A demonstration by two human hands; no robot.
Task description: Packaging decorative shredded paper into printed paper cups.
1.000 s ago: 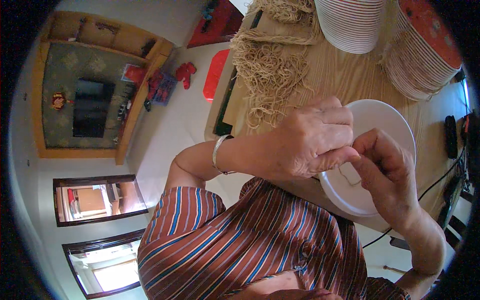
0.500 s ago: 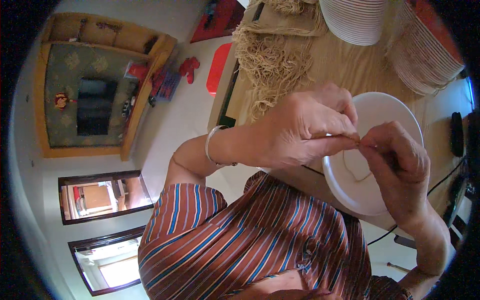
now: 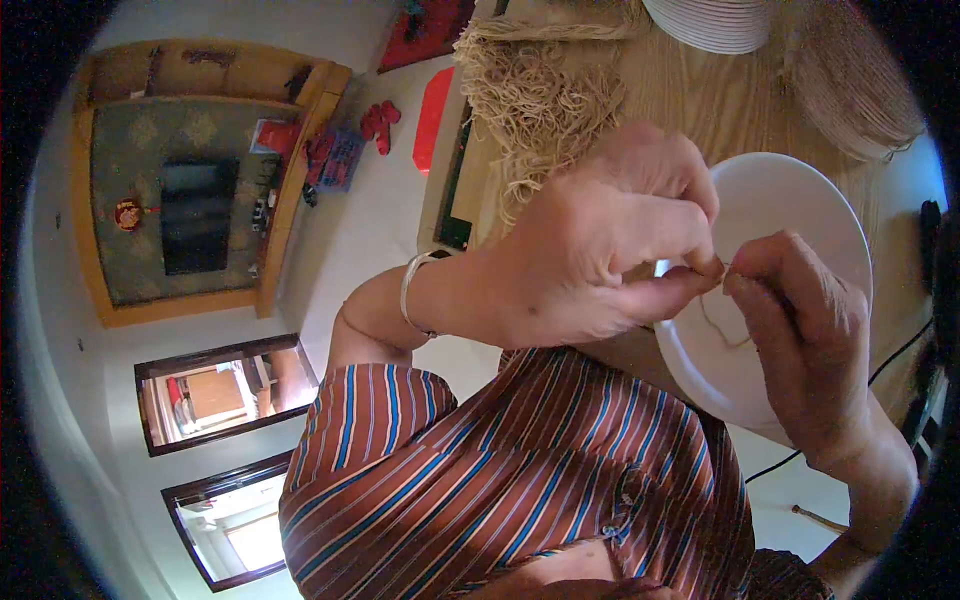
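Observation:
My left hand [image 3: 605, 245], with a bangle at its wrist, is closed in a pinch over the left side of a white bowl [image 3: 805, 200]. Opposite it, my right hand [image 3: 808, 340] pinches too, the two sets of fingertips almost meeting. Between them runs a thin beige strand of twine [image 3: 718, 326], part of which dangles down in front of the bowl's inside. Fingers hide the rest of the strand. Beyond my left hand lies a loose tangled heap of beige twine [image 3: 540, 100] on the wooden table [image 3: 725, 110].
At the far side stand a stack of white, ridged round pieces [image 3: 712, 22] and a beige, layered stack [image 3: 855, 95]. A black cable [image 3: 900, 352] trails at the right. Left of the table edge is a red stool-like object [image 3: 432, 120].
The view has shifted slightly, so the stacks sit higher in the picture. My fingertips have parted a little, and both hands keep their pinch on the twine.

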